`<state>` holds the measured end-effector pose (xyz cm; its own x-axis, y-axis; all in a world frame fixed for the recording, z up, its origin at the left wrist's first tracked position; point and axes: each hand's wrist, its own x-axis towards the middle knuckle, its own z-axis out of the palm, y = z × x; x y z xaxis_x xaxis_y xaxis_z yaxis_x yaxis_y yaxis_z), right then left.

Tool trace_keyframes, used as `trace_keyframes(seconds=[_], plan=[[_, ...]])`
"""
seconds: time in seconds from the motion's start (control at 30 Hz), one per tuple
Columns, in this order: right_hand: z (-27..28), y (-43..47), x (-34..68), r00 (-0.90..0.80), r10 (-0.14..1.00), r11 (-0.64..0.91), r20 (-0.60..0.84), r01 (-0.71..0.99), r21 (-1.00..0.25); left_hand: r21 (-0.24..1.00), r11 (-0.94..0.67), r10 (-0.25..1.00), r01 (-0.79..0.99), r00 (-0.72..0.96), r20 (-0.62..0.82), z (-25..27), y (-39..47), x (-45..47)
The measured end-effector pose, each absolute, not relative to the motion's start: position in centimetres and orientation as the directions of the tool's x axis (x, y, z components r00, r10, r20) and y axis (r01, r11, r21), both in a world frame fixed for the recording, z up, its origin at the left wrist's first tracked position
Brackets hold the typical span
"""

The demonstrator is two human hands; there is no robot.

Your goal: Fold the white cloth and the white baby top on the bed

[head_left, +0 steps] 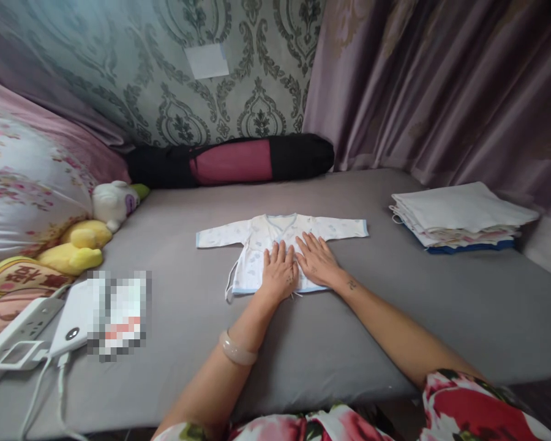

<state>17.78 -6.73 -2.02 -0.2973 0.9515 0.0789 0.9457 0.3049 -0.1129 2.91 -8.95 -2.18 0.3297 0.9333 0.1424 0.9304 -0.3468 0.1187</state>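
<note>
A small white wrap-front baby shirt [252, 260] with light blue trim and a faint print lies spread on the grey sheet, its two sleeves stretched out to the sides. Thin white ties show at its left edge and below its hem. My left hand [280, 269] rests flat on the lower middle of the shirt, fingers extended. Beside it, my right hand [316, 260] lies flat on the right part of the shirt with its fingers outstretched. The hands nearly touch and cover part of the front.
A stack of folded clothes [463, 214] sits at the right. A black and maroon roll bag [232, 162] lies along the wall. Plush toys [112, 205], a floral pillow [27, 184], a power strip [22, 331] and a white power bank [80, 315] with cables are at the left.
</note>
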Motion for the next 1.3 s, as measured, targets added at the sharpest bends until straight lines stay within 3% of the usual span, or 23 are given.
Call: trace_keyframes(seconds=[0.33,0.47,0.6,0.7,0.77,0.87,1.0,1.13,1.3], plan=[[-1.9,-6.8,17.8,-0.295,0.951,0.304,0.092,0.946,-0.111,0.186,-0.286,0.958,0.940,0.281,0.051,-1.5,-8.1,2.6],[-1.7,-6.9,17.7,-0.300,0.950,0.308,0.087,0.946,-0.101,0.294,-0.258,0.961,0.920,0.275,-0.020,-1.0,-7.3,2.0],[-1.6,-6.9,17.6,-0.291,0.952,0.300,0.097,0.949,-0.095,0.441,-0.209,0.978,0.873,0.174,0.117,0.4,-7.0,0.4],[-1.5,-6.9,17.5,-0.286,0.954,0.294,0.084,0.950,-0.104,0.454,-0.221,0.969,0.863,0.144,0.199,1.2,-7.4,-1.9],[-1.6,-6.9,17.6,-0.289,0.954,0.296,0.076,0.949,-0.109,0.428,-0.145,0.977,0.892,0.059,0.207,1.3,-7.7,-3.9],[-1.8,-6.7,17.7,-0.295,0.952,0.303,0.081,0.946,-0.112,0.422,0.094,0.973,0.902,-0.173,0.152,1.2,-7.7,-7.0],[-2.0,-6.6,17.9,-0.299,0.947,0.312,0.118,0.943,-0.114,0.572,0.220,0.968,0.790,-0.249,-0.027,1.1,-6.8,-9.7],[-0.7,-7.6,17.0,-0.418,0.893,0.441,0.167,0.887,-0.140,0.676,0.246,0.964,0.695,-0.249,-0.095,0.9,-5.2,-10.0],[1.5,-10.6,14.4,-0.747,0.659,0.731,0.082,0.612,-0.302,0.749,0.279,0.955,0.601,-0.255,-0.152,1.1,-3.4,-9.0]])
